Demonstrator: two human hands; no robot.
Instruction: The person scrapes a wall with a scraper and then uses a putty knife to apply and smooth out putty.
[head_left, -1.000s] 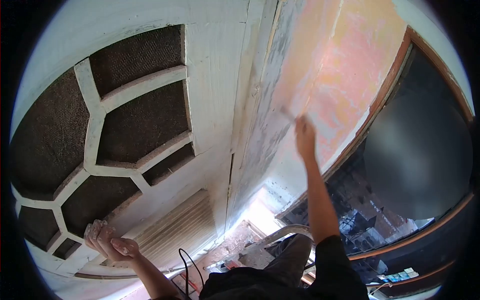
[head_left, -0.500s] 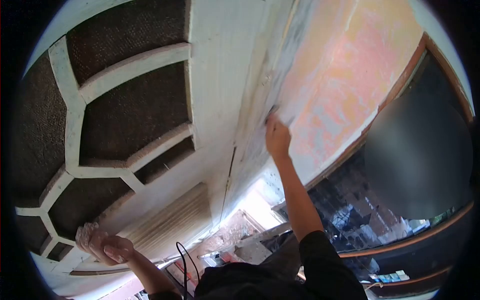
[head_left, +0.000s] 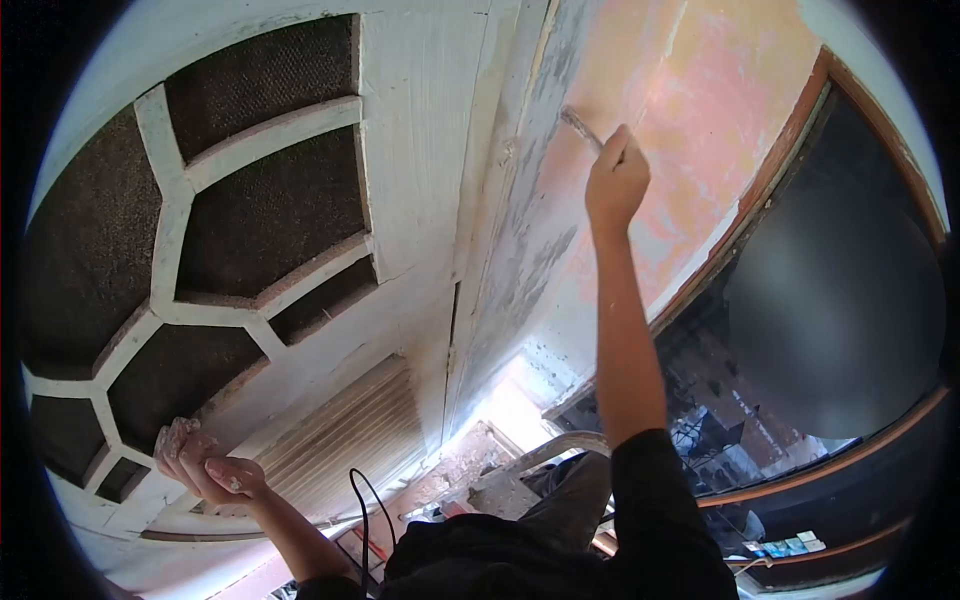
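High on the wall, my right hand [head_left: 617, 188] is closed around a small putty knife [head_left: 582, 127]. Its dirty blade points up and left, close over the wall [head_left: 690, 130], which has patches of pink, yellow and grey. At the lower left, my left hand [head_left: 215, 475] is curled with its fingers bent round a lump of white putty [head_left: 180, 436]. White smears coat these fingers and the thumb. Behind that hand lies a pale door panel [head_left: 415, 150] with dark mesh openings [head_left: 275, 215].
A wood-framed window [head_left: 790, 180] with dark glass runs along the right. Beneath the mesh openings is a ribbed, louvred section [head_left: 345, 430]. A black cable loop [head_left: 362, 500] rises by my body. Rubble and boards [head_left: 480, 465] lie on the floor below.
My right hand has moved up and to the right with the putty knife, away from the corner by the door frame. The left hand stays almost in place.
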